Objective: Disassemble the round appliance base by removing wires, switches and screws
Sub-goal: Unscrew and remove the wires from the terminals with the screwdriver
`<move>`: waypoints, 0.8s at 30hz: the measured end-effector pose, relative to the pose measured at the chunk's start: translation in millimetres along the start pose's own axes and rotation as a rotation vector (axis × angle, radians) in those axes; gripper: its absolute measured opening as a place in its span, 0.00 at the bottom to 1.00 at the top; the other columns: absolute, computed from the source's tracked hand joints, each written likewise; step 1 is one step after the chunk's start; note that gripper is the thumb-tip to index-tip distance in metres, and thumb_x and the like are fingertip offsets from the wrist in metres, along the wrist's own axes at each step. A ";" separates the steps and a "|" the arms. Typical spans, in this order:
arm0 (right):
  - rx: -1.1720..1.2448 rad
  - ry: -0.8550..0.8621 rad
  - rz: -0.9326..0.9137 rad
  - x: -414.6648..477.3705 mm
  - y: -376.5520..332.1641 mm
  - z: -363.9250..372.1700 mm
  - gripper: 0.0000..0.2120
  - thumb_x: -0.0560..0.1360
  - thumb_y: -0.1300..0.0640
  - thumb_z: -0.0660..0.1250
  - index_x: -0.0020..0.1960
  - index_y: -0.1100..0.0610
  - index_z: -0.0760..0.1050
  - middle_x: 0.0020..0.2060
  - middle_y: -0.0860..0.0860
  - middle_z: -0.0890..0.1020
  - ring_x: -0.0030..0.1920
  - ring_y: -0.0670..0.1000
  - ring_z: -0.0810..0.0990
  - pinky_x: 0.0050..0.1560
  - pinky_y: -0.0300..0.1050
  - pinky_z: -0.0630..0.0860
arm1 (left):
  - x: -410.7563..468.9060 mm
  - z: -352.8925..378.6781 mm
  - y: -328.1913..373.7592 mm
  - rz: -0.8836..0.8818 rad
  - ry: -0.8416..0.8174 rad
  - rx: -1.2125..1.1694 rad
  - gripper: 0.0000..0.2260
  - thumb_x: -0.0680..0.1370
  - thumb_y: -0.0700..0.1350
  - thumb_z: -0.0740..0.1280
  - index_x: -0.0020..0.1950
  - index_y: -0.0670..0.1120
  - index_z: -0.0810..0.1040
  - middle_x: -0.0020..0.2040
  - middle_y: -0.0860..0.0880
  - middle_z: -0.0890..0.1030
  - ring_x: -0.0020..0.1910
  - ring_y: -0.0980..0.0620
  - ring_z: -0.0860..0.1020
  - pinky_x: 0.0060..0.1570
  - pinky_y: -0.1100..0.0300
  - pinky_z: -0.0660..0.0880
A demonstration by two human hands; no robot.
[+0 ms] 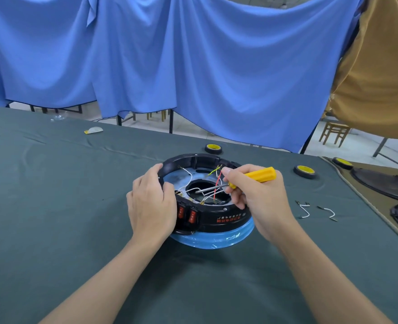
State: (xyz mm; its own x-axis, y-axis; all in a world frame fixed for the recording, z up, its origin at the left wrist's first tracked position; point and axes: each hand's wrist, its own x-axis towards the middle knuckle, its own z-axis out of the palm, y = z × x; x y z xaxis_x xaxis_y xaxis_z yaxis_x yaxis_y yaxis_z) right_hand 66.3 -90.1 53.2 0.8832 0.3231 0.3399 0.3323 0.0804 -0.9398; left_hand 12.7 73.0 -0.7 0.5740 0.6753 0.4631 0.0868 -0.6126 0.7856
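Here, your left hand [151, 202] gripped rim of round black appliance base [228, 218] on green counter [76, 206]; your right hand [258, 197] pinched yellow-handled screwdriver [261, 175], tip among loose wires [218, 180].

Big blue cloth [193, 66] draped across the whole back, hanging in sagging folds. Mustard-brown cloth [380, 78] bunched up on the right, close beside it. Dark green table cover [52, 206] up front, a bit wrinkled. Below the blue hem: black metal legs [171, 121], a few wooden chair legs [156, 115], pale floor [359, 146]. Small wooden stool [334, 133] out on that floor at right, just under the brown cloth. Grey strip [284, 2] over the top edge, maybe ceiling, too blurry to call. Flat, even light, soft shadows only.
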 end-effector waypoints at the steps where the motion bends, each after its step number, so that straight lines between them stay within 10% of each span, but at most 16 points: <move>1: -0.002 0.004 0.000 0.2 -0.2 -1.0 0.12 0.69 0.51 0.72 0.29 0.56 0.80 0.25 0.54 0.78 0.23 0.49 0.70 0.23 0.37 0.65 | -0.1 0.2 -0.5 -0.003 0.000 -0.015 0.19 0.79 0.39 0.58 0.70 0.46 0.72 0.63 0.49 0.78 0.66 0.49 0.68 0.64 0.51 0.63; 24: -0.058 0.083 -0.110 -23.5 9.2 0.9 0.16 0.76 0.57 0.68 0.30 0.57 0.79 0.22 0.50 0.75 0.23 0.47 0.68 0.24 0.35 0.65 | 0.4 2.9 -3.0 -0.056 -0.128 -0.162 0.19 0.80 0.40 0.59 0.71 0.47 0.72 0.77 0.51 0.65 0.74 0.52 0.62 0.73 0.54 0.56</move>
State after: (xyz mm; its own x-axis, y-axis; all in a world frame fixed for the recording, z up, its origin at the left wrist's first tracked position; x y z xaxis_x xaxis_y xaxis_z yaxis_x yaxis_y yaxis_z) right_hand 48.3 -96.1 36.6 0.8642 0.2359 0.4445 0.4446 0.0557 -0.8940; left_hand 15.0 73.9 -4.0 0.6714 0.6427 0.3690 -0.0043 -0.4945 0.8691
